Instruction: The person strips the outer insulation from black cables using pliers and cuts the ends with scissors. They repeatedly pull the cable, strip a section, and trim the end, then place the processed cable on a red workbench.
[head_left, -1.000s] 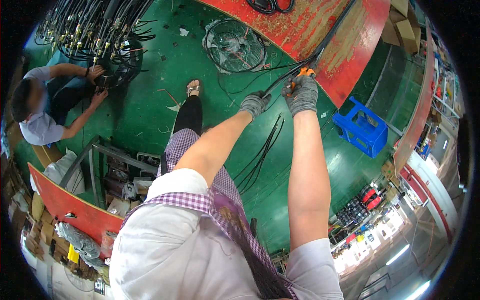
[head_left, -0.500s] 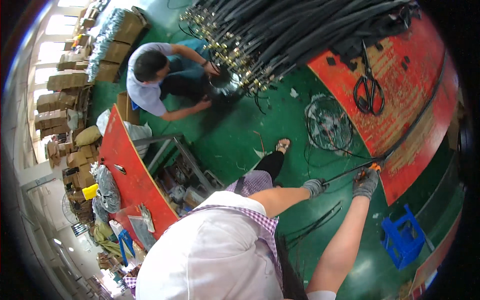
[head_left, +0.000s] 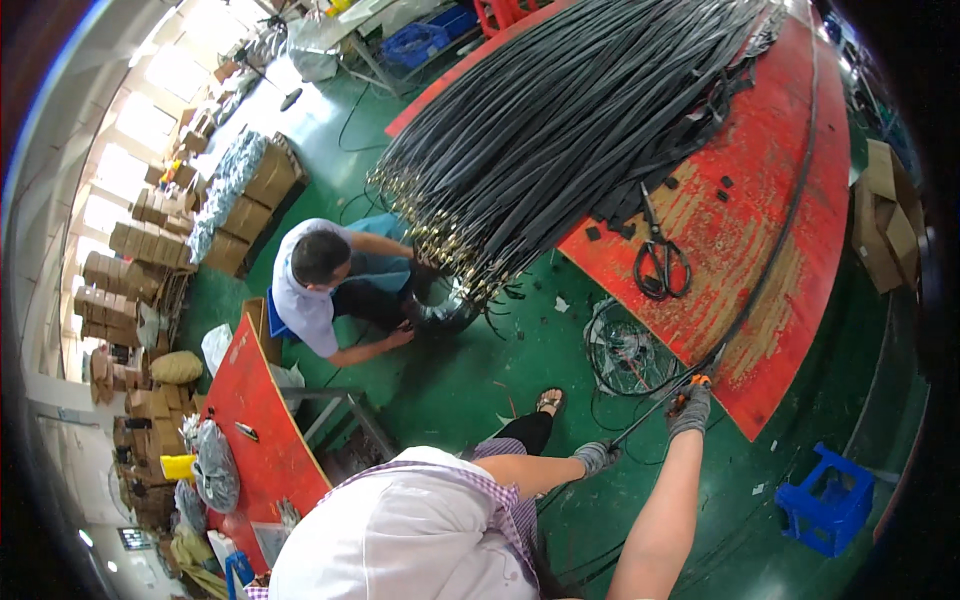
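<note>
Both my hands wear grey work gloves and are at a long black cable [head_left: 752, 300]. My left hand [head_left: 597, 457] is closed round its near end, low over the floor. Further right, my right hand [head_left: 690, 408] is closed on a small orange-and-black tool [head_left: 697, 381] at the cable, by the near corner of the red table [head_left: 790, 345]. The tool's exact kind is hidden by the fingers. From there the cable runs along the table's right side. Black-handled scissors [head_left: 662, 268] lie on the tabletop, left of the cable.
Many black sleeved cables [head_left: 560, 130] with brass ends overhang the table's left edge. A crouching person [head_left: 315, 280] handles a dark coil beneath them. A clear-wrapped coil [head_left: 632, 345] lies on the floor. A blue stool [head_left: 828, 500] stands right, another red table [head_left: 262, 430] left.
The view has shifted, showing more of the table and cable bundle. My hands appear lower and further left in it, both still at the cable beside the table corner.
</note>
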